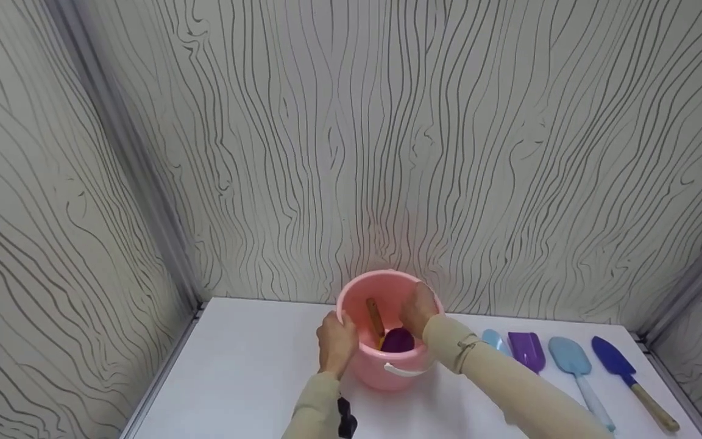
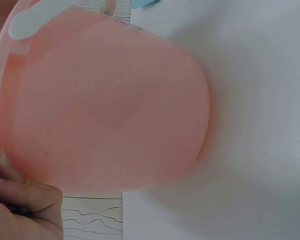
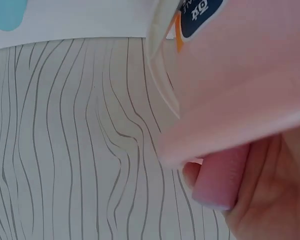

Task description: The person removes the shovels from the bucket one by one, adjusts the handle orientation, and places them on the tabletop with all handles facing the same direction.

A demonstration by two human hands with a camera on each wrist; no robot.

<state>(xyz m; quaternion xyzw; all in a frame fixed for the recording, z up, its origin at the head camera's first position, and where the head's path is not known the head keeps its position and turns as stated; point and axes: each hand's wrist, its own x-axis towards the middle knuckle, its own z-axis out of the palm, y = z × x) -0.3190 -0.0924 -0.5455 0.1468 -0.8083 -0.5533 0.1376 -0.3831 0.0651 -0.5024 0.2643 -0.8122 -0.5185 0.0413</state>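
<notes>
A pink bucket with a white bail handle stands on the white table, tilted toward me. My left hand grips its rim on the left side, with fingers curled at the edge in the left wrist view. My right hand reaches inside the bucket, and the right wrist view shows it gripping a pink handle whose other end is hidden by the bucket wall. Also inside are a wooden handle leaning on the wall and a dark purple blade; whether that blade joins the pink handle, I cannot tell.
Right of the bucket lie a light blue tool partly behind my sleeve, a purple scoop, a pale blue shovel and a dark blue trowel with a wooden handle. A wood-grain patterned wall rises behind the table.
</notes>
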